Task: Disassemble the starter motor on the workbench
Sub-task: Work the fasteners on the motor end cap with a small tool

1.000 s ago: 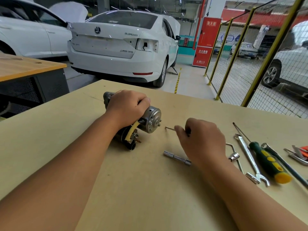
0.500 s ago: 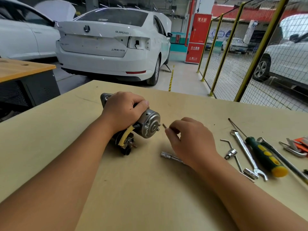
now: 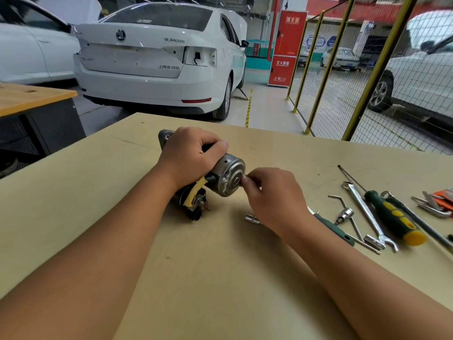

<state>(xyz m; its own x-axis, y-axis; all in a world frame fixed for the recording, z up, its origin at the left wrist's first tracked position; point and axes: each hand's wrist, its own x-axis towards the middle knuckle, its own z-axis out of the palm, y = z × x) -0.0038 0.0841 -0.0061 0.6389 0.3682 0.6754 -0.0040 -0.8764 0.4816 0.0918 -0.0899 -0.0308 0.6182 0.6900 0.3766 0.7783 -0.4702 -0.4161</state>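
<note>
Tan wooden desk (image 3: pixel 220 278) in a garage bay. Beyond the desk's far edge a white sedan (image 3: pixel 157 60) is parked tail-on, with its right tail lamp missing. Right of the sedan is a red cabinet (image 3: pixel 285 47), then a yellow-framed mesh fence (image 3: pixel 362 77) with more cars behind it. Left of the sedan is a second wood-topped bench (image 3: pixel 31 96).

The starter motor (image 3: pixel 220 179) lies on its side near the middle of the desk, with its silver end cap facing right toward the tools. The body is dark, with a yellow-sleeved lead and a black solenoid end with terminals on the near side.

The left hand (image 3: pixel 191 155) wraps over the motor body, fingers curled round it, thumb on top. The right hand (image 3: pixel 272 197) is at the end cap, with fingertips pinched together on a small metal piece right at the cap's centre; what the piece is cannot be told.

Right of the motor: a small socket (image 3: pixel 252 219) just beside the right wrist, a green-handled tool (image 3: pixel 335 229) partly under the forearm, a bent L-handle with socket (image 3: pixel 345 212), a combination wrench (image 3: pixel 367 214), a green-yellow screwdriver (image 3: pixel 392 217), and pliers with an orange handle (image 3: pixel 436 202) at the frame edge.
</note>
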